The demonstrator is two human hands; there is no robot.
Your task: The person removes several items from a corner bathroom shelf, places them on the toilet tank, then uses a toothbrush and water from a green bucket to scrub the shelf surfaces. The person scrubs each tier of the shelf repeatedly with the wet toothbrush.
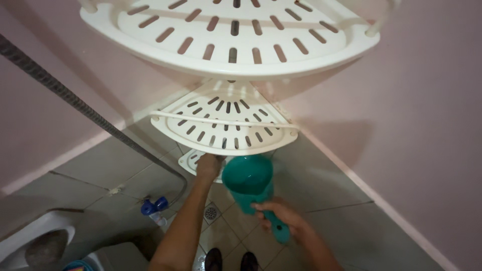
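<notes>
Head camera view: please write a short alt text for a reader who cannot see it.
A right hand holds a teal scoop by its handle, while the left hand touches the lowest tier of a white slotted corner shelf above a grey tiled floor.

Home bathroom: tiled floor [321,200], toilet [35,241], corner shelf [226,125].

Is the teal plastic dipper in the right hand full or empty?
Holding water: the teal plastic dipper shows a glossy, level surface inside its bowl, and the right hand keeps it mouth-up by the handle.
</notes>
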